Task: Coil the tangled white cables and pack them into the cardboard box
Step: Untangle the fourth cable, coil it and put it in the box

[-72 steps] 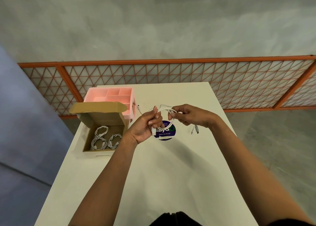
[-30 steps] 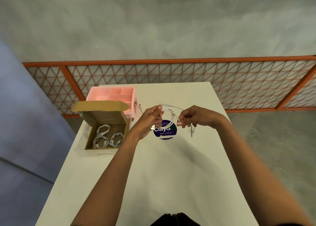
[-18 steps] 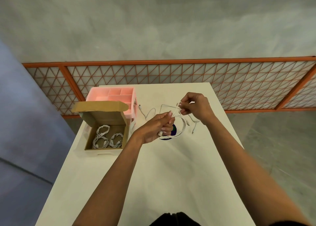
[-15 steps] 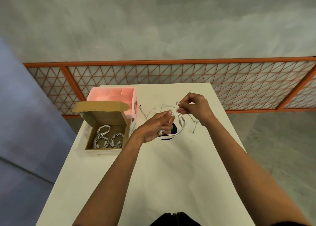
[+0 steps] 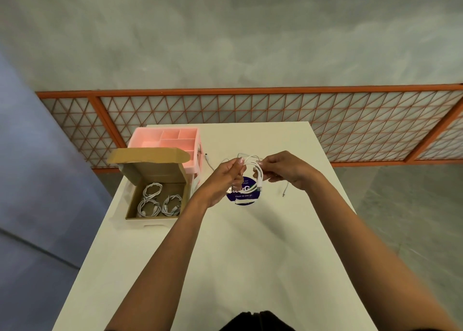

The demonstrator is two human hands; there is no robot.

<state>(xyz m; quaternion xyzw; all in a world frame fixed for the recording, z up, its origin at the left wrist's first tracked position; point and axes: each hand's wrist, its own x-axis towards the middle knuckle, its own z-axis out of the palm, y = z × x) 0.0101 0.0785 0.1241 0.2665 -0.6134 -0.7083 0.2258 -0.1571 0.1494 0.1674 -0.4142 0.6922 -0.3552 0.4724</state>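
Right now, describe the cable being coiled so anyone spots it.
On the table, find the round blue sticker. Above it, left hand and right hand hold a looped cable. It alone is lifted; other coils lie in the cardboard box.

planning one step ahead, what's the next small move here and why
Probably wrap the dangling plug end round the white cable coil to bind it: the left hand and right hand pinch its loose loops, and the cardboard box already holds three coils.

Desk [image 5: 238,255]: white, long, running near to far.
Far left: open cardboard box [image 5: 152,174], lid flap up; pink organiser [image 5: 164,129] just behind.
Far middle: round blue sticker [image 5: 241,200].
Right of organiser: loose white cable end [image 5: 210,163].
Right of sticker: thin cable end [image 5: 285,189].
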